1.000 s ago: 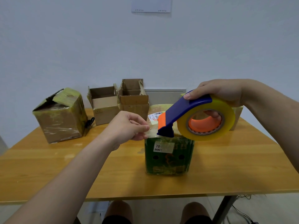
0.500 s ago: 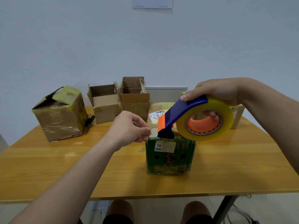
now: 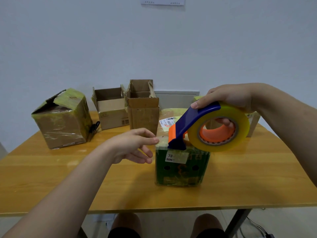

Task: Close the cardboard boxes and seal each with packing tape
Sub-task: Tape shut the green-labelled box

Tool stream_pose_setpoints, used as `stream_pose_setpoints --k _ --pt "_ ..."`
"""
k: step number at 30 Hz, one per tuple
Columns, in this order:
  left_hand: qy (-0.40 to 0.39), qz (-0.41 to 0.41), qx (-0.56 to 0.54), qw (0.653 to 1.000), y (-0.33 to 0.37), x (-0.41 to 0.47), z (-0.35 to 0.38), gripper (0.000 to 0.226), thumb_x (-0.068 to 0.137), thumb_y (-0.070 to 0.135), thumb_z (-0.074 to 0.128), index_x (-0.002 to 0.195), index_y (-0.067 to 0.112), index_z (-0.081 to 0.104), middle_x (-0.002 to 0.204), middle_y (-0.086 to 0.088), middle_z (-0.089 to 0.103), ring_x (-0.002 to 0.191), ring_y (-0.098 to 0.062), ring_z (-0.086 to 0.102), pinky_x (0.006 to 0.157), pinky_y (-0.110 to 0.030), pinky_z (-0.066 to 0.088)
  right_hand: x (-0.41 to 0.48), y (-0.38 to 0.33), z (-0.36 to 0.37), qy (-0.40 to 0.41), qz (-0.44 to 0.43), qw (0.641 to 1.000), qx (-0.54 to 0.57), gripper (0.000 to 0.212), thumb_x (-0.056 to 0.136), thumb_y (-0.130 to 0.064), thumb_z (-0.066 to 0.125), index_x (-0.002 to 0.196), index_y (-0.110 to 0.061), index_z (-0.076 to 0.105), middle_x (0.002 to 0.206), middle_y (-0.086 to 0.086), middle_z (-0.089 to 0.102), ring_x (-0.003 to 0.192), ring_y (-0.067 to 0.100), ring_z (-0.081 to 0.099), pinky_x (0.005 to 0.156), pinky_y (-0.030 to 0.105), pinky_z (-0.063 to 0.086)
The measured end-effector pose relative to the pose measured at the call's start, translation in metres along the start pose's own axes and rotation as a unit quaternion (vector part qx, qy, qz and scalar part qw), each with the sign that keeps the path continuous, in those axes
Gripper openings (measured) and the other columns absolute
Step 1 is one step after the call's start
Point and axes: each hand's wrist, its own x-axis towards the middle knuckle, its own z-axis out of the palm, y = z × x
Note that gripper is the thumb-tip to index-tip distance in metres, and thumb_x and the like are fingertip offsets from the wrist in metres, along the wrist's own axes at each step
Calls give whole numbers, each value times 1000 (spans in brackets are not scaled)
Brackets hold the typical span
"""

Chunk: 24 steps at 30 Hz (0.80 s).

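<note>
The green cardboard box (image 3: 181,167), printed, film-wrapped and bearing a white label, stands closed on the yellow wooden table (image 3: 51,177) and serves as reference. Judged light and fairly stiff in the walls, with a slick taped skin that may slide under a sideways pull; the top flaps probably give under pressure. It is best steadied by flat pressure on the top edge or by bracing a side wall, not by pinching. The left hand (image 3: 133,146) sits just left of the box, fingers spread and mostly straight, a fingertip touching the near-left top edge where pale tape lies; whether it pins a loose tape end cannot be told. The right hand (image 3: 228,98) is clamped on the blue-and-orange tape dispenser with its yellowish clear roll (image 3: 205,127), fingers over the blue guard and a digit through the orange core. The dispenser nose rests at the box's near top edge, the roll overhanging the right side. The seal run across the top appears not yet drawn. Behind and left of the box stand two open brown cartons (image 3: 142,110), and further left a taped brown carton (image 3: 61,121) with a torn top.
</note>
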Motion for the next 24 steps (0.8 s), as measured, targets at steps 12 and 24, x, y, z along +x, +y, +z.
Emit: stream_pose_setpoints --k 12,24 --pt "53 279 -101 954 56 26 74 42 110 50 38 137 26 60 125 7 69 122 -11 63 113 -42 47 5 7 -7 -39 -1 999 17 46 89 -51 58 63 -18 77 52 7 60 40 17 54 54 27 47" --pt "11 329 32 944 47 33 77 65 94 76 35 108 25 73 99 -3 77 95 -24 72 103 -56 48 -7 34 -22 -100 -32 990 89 39 88 -46 55 73 -19 79 59 8 66 51 19 61 58 31 52"
